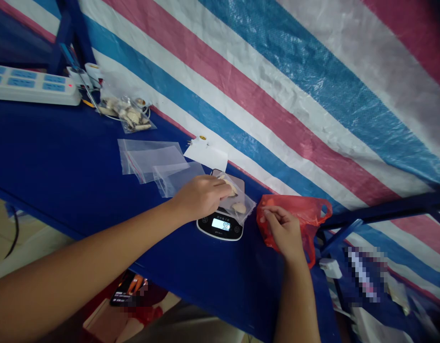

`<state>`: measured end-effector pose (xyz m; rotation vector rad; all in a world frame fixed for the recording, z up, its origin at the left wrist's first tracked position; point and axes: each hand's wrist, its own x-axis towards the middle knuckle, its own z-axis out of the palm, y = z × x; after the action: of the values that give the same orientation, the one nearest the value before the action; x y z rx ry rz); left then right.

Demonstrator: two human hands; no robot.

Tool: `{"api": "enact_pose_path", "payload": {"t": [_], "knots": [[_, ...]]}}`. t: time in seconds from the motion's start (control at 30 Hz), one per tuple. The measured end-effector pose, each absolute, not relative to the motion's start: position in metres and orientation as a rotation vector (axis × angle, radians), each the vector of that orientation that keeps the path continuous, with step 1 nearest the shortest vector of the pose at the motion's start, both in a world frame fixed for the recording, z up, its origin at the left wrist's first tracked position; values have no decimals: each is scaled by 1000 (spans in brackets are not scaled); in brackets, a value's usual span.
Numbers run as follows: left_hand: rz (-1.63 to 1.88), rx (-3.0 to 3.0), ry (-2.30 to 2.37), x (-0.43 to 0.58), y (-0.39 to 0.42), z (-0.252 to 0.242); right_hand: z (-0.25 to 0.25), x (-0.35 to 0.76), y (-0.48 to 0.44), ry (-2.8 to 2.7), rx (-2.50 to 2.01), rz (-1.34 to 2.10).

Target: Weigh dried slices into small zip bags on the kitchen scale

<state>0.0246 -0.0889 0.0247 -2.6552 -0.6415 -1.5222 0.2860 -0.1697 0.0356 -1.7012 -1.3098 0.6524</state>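
Observation:
A kitchen scale (220, 232) with a lit display lies on the blue table. On its plate rests a clear zip bag (245, 204) holding a few pale slices (239, 207), which look dried. My left hand (203, 196) is closed at the bag's left side, its fingertips pinched on the plastic; they partly cover the plate. To the right, my right hand (284, 231) is at the mouth of a red plastic bag (301, 206), thumb and fingers pinched together. What these fingers hold, if anything, cannot be made out. The red bag's contents are mostly hidden.
Flat clear zip bags (157, 159) overlap left of the scale. Behind them lie a white paper (209, 153) and a filled bag of pale pieces (132, 116). A power strip (34, 85) stands at far left. A striped tarpaulin (262, 95) walls the back; below the table edge a phone (128, 288) shows.

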Motion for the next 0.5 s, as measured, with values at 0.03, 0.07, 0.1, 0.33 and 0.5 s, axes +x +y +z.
{"api": "enact_pose_path", "payload": {"t": [0.03,0.07,0.1,0.33,0.5], "knots": [[-1524,-2654,-639,25,-89,25,36,286,-170,-1312,-1702,659],[-1528,-2652,-634,25,-89,25,36,286,-170,-1314,-1703,667],[-1530,-2651,-629,25,-89,25,36,286,-171,-1313,-1703,675],[-1521,-2655,-616,25,-89,25,37,287,-172,-1320,-1695,700],[-1558,-2609,-625,25,-90,24,39,286,-172,-1320,-1683,734]]}}
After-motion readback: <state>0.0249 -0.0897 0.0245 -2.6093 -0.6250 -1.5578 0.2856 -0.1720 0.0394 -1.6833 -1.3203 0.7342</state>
